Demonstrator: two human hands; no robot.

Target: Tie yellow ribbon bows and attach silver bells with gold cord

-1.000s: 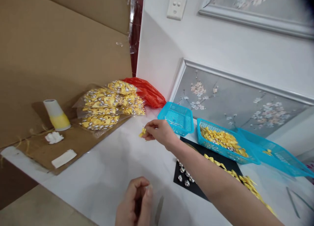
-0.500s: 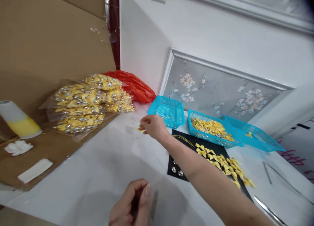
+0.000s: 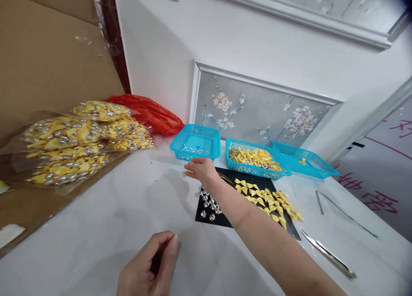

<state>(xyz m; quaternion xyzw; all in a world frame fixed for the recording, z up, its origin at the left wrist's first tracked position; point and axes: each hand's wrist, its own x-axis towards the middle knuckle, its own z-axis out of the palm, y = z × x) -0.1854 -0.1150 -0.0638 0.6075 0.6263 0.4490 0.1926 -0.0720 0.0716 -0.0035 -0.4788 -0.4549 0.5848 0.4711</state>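
Note:
My right hand [image 3: 202, 169] reaches across the white table [image 3: 106, 218], fingers curled in a pinch on a small yellow bow [image 3: 190, 174], just in front of the leftmost blue basket [image 3: 196, 142]. Its forearm crosses a black mat [image 3: 225, 218] that carries loose yellow bows [image 3: 267, 197] and silver beads [image 3: 209, 204]. My left hand [image 3: 146, 268] stays low near the front edge, fingers closed round a thin dark thing that I cannot make out.
Clear packets of yellow bows and beads [image 3: 77, 137] lie stacked on cardboard [image 3: 32, 210] at the left, beside a red bag [image 3: 148, 113]. A middle basket of bows [image 3: 254, 158] and a third basket [image 3: 309, 165] line the wall. Tweezers [image 3: 328, 253] and thin rods [image 3: 322, 201] lie right.
The view has swung right, so the cup and cardboard slid out at the left. My right hand has come in toward the mat with the bow. The left hand stays closed.

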